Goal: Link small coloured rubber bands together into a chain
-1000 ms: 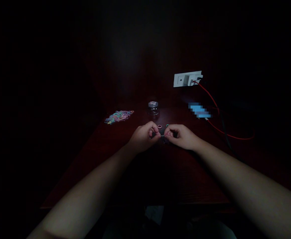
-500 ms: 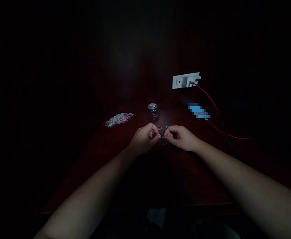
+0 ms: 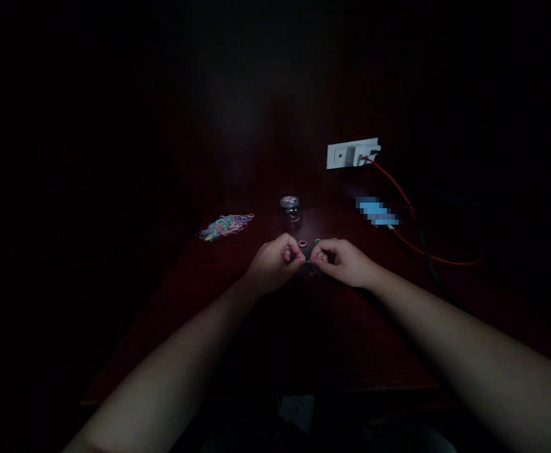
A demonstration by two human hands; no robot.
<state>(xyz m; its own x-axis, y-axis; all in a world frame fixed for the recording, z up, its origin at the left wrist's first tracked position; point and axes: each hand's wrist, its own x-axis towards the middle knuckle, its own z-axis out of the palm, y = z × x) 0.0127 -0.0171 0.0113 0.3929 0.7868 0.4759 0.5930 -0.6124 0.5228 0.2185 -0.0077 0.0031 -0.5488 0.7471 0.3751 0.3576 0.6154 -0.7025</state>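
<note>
My left hand and my right hand face each other above the table, thumb and finger pinched on both. A small pale elastic hair tie spans the short gap between the fingertips, each hand gripping one end; most of it is hidden. Just beyond the fingers lie a pink hair tie and a green hair tie. Something purplish, too dim to name, shows below my right fingertips.
A heap of many-coloured hair ties lies at the left. Behind my hands stands a clear lidded jar. To the right, a blurred-out blue device joins a red cable running to a wall socket. The surroundings are very dark.
My fingertips have come very slightly closer together, leaving less of the hair tie showing between them. All else lies as before.
</note>
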